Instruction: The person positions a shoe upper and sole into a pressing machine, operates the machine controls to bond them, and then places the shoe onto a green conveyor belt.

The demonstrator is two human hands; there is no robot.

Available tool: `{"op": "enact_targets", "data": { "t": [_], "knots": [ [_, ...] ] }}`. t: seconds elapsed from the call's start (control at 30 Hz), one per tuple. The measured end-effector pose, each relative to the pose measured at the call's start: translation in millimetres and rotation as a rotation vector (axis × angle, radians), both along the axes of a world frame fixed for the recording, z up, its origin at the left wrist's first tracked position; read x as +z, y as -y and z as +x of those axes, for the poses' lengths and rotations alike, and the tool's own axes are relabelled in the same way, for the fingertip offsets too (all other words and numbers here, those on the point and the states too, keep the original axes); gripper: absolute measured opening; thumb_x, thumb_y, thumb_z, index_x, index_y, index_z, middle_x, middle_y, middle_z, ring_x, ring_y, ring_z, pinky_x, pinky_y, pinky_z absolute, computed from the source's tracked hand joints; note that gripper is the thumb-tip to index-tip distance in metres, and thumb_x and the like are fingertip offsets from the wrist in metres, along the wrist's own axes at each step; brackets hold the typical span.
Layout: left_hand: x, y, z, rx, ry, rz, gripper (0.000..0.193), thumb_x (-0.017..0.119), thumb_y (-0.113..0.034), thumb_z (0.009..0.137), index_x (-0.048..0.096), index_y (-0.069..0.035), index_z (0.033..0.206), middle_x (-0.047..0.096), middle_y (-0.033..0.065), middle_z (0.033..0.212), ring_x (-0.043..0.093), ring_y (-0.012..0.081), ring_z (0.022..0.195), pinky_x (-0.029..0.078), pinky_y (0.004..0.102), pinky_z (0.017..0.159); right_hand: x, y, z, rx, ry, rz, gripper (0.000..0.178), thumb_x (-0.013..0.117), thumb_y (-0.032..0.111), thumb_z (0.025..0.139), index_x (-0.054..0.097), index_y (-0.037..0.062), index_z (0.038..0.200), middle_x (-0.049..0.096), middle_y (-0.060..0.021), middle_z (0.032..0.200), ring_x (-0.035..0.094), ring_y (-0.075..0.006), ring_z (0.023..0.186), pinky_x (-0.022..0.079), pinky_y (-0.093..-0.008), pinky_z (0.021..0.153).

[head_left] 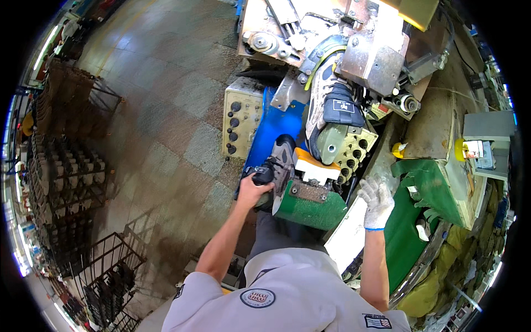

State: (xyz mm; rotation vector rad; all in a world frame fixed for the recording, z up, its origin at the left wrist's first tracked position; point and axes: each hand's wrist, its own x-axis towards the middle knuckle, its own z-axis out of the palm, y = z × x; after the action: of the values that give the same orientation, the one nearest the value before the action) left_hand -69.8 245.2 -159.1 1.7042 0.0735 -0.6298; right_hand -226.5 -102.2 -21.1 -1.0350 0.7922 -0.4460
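Left grip: holding grey shoe | right grip: spread | between: green plate, white block

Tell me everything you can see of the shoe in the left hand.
The shoe is grey-brown with a dark toe, dark laces and a black, padded-looking part by the opening. Its upper looks like textile or suede. Its toe points away from the person, and the left hand grips it near the opening. It is left of the orange-and-white block; whether they touch is unclear. The heel end is partly hidden by the hand.
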Motion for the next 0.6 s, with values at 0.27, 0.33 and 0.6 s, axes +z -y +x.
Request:
{"op": "enact_targets", "data": {
  "t": [0.27, 0.33, 0.6],
  "knots": [
    [176.5, -89.4, 12.5, -0.001, -0.181, -0.524, 0.055, 0.078, -0.009, 0.067, 0.066, 0.006, 0.119, 0.072, 0.0115, 0.103, 0.070, 0.0211, 0.089, 0.057, 0.0355, 0.079, 98.5, -78.6, 32.9, 0.226, 0.226, -0.053, 0.067, 0.049, 0.039, 0.103, 0.036, -0.0107, 0.146, 0.054, -0.0287, 0.138, 0.062, -0.0362, 0.120, 0.054, -0.0442, 0.097],
    [204.6, -45.7, -11.0, 0.038, -0.491, -0.936, 0.071, 0.074, -0.013, 0.064, 0.058, 0.004, 0.132, 0.070, 0.0153, 0.117, 0.070, 0.0267, 0.100, 0.058, 0.0407, 0.084, 117.5, -110.0, 55.7, 0.366, 0.339, -0.066, 0.084, 0.056, 0.054, 0.098, 0.032, -0.0070, 0.150, 0.050, -0.0259, 0.143, 0.057, -0.0339, 0.127, 0.048, -0.0452, 0.106],
    [257.2, 130.8, -51.9, -0.212, 0.135, -0.180, 0.029, 0.063, -0.022, 0.099, 0.072, 0.004, 0.109, 0.072, 0.0061, 0.101, 0.065, 0.0126, 0.090, 0.051, 0.0275, 0.084, 123.0, -38.8, 0.8, 0.098, 0.484, 0.363, 0.059, 0.070, 0.031, 0.087, 0.055, -0.0017, 0.133, 0.067, -0.0133, 0.118, 0.067, -0.0215, 0.104, 0.056, -0.0367, 0.092]
  ]
}}
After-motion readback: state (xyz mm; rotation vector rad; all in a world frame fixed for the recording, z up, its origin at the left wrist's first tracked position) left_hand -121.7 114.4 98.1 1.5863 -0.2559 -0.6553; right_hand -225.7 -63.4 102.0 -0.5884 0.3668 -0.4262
